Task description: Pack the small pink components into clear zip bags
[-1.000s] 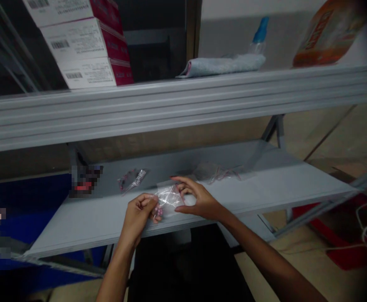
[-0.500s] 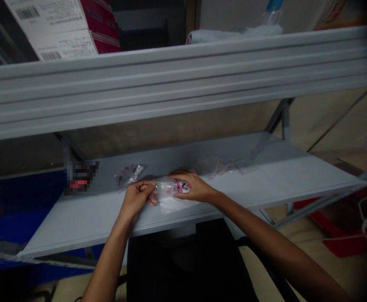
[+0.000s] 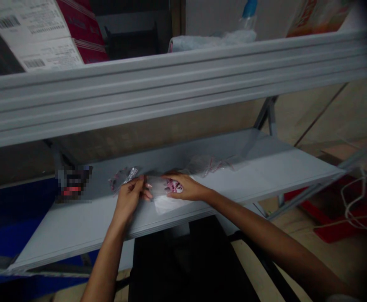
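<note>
My left hand pinches the left end of a clear plastic bag above the grey lower shelf. Facing it, my right hand is wrapped round a bunch of pink beads with a white tag that bears a dark mark. The beads are at the bag's right end; whether they are inside it I cannot tell. A white sheet-like piece lies below them. Just left of my left hand lies another clear bag with pink and dark pieces and a shiny silver strip.
Clear bags with red strips lie on the shelf at right. A blurred-out dark and red item is at its left end. The upper shelf edge crosses in front, carrying boxes. A black chair-like shape stands below.
The view has shifted, so most things sit further left. My hands remain at the bag, and the beads show bunched closer to my right fingers.
</note>
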The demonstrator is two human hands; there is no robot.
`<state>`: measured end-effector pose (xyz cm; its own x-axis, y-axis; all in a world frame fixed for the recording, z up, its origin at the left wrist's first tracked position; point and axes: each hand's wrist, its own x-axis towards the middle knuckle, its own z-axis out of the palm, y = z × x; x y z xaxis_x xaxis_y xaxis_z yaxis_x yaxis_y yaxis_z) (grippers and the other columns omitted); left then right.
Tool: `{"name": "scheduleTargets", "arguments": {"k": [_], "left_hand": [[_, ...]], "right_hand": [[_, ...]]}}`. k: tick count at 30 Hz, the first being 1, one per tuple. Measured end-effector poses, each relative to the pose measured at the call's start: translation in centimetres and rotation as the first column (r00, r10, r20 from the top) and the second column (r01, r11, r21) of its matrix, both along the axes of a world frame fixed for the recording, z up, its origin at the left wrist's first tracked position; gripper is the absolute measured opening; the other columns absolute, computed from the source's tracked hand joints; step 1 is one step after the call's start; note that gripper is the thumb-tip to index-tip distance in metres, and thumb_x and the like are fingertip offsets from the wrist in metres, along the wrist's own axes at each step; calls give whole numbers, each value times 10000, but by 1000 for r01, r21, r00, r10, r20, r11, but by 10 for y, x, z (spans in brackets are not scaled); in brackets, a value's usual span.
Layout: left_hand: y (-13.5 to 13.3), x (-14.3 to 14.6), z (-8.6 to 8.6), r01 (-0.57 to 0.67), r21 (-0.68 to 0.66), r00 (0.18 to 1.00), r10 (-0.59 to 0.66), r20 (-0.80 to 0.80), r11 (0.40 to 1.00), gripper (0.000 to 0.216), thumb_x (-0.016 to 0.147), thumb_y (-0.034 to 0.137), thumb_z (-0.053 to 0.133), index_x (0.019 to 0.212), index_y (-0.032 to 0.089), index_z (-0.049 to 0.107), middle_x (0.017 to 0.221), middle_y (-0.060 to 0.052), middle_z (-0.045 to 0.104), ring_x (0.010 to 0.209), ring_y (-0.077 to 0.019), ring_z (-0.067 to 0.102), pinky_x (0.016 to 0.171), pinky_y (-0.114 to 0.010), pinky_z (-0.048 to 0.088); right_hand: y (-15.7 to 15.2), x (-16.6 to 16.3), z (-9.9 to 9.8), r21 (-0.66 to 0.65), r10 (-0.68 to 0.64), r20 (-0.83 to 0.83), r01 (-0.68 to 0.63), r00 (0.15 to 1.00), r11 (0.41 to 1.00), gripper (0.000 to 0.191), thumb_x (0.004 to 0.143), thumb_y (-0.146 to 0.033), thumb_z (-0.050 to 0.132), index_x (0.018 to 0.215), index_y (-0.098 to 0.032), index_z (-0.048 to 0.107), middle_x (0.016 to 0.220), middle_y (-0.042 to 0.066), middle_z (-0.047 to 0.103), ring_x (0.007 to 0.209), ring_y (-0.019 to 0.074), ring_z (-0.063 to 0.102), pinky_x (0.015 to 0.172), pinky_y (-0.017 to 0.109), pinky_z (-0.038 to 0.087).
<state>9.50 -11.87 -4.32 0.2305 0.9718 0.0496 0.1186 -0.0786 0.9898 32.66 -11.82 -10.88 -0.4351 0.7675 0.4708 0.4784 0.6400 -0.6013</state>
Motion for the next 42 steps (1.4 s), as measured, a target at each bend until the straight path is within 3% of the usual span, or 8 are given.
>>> {"name": "scheduleTargets", "arguments": {"k": [8, 12, 15, 18, 22, 25, 30, 42], "left_hand": [[-5, -2, 2, 69, 80, 995, -74, 66, 994, 485, 847, 461, 651, 1176, 105, 670, 1117, -160, 716, 781, -211, 710, 666, -321, 564], [1, -14, -8, -69, 212, 988, 97, -123, 975, 495, 869, 489, 580, 1176, 112, 673, 1134, -165, 718, 943, -284, 707, 798, -409, 564], [12, -31, -22, -91, 520, 810, 367, -457, 849, 415, 879, 388, 540, 1155, 113, 684, 1184, -171, 698, 1109, -327, 642, 985, -486, 475], [20, -46, -35, 105, 675, 594, 499, -631, 730, 412, 882, 294, 496, 1208, 97, 650, 1280, -189, 639, 1229, -342, 558, 1075, -494, 394], [16, -54, -44, 167, 669, 447, 549, -706, 724, 386, 926, 285, 441, 1183, 96, 658, 1195, -181, 682, 1084, -315, 638, 984, -439, 469], [4, -56, -46, 125, 692, 378, 611, -696, 711, 379, 942, 246, 410, 1192, 102, 657, 1133, -171, 705, 1015, -308, 657, 903, -411, 501], [-10, -60, -50, 131, 702, 364, 624, -691, 700, 364, 935, 173, 400, 1167, 127, 677, 1086, -137, 729, 953, -289, 668, 834, -374, 509], [-12, -62, -48, 106, 701, 426, 605, -673, 705, 327, 948, 250, 418, 1053, 148, 710, 1046, -119, 737, 964, -292, 649, 869, -379, 480]], "right_hand": [[-1, -1, 2, -11, -18, -36, 17, 999, 1000, 734, 804, -432, 728, 1450, -219, 453, 1385, 122, 577, 1232, 270, 575, 1035, 420, 454], [-2, 1, 5, -21, -43, -67, 41, 997, 999, 762, 789, -437, 743, 1455, -214, 447, 1397, 119, 569, 1249, 259, 566, 1061, 397, 441], [-2, 3, 6, -35, -49, -79, 46, 996, 998, 775, 777, -428, 755, 1458, -226, 444, 1402, 105, 567, 1255, 246, 563, 1084, 377, 428], [-2, 1, 5, -27, -42, -96, 39, 994, 999, 769, 779, -424, 754, 1455, -230, 443, 1409, 95, 562, 1258, 233, 563, 1093, 365, 425], [-6, 1, 10, 5, -76, -113, 77, 991, 997, 725, 783, -432, 749, 1422, -223, 479, 1406, 92, 565, 1255, 242, 568, 1089, 386, 437], [-13, 16, 18, 83, -299, -165, 316, 940, 945, 619, 830, -404, 693, 1388, -208, 509, 1384, 110, 571, 1263, 263, 552, 1084, 417, 439], [-23, 58, 19, 183, -674, -83, 676, 734, 713, 549, 868, -294, 598, 1398, -189, 503, 1310, 137, 579, 1223, 284, 551, 1058, 407, 442], [-29, 106, -12, 205, -749, 327, 731, 576, 651, 470, 912, -437, 568, 1265, -131, 623, 1224, 213, 603, 1138, 336, 550, 968, 450, 445]]}}
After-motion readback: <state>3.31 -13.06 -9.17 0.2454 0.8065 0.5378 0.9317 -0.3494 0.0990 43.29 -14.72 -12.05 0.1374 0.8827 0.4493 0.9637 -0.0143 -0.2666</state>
